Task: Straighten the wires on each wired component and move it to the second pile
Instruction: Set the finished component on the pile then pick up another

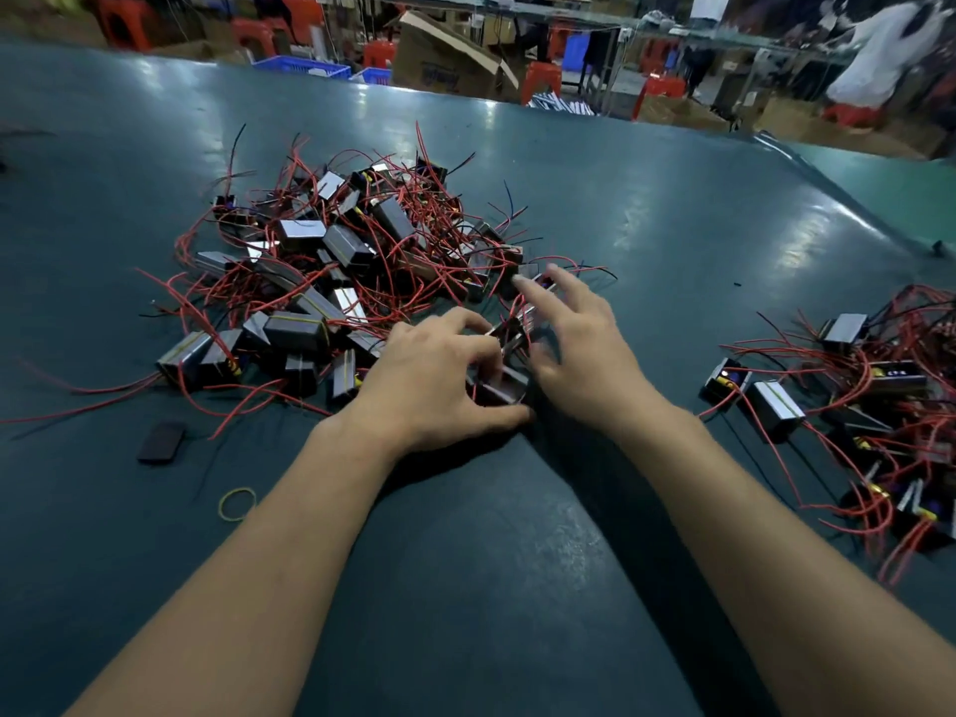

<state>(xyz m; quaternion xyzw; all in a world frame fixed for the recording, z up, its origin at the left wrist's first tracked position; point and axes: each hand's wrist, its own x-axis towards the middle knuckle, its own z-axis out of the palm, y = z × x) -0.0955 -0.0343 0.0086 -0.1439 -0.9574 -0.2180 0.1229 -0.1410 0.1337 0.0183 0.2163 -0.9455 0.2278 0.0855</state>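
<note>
A big tangled pile (331,271) of dark box-shaped wired components with red and black wires lies on the green table, centre left. A second pile (879,406) of the same parts lies at the right edge. My left hand (434,385) grips one component (499,388) at the near right edge of the big pile, thumb under it and fingers curled over it. My right hand (584,349) hovers just right of it with fingers spread and reaching forward over a blurred component at the pile's edge; it holds nothing that I can make out.
A flat black piece (161,442) and a yellow rubber band (237,504) lie on the green table (517,587) near my left forearm. Behind the table's far edge stand cardboard boxes, blue crates and red stools.
</note>
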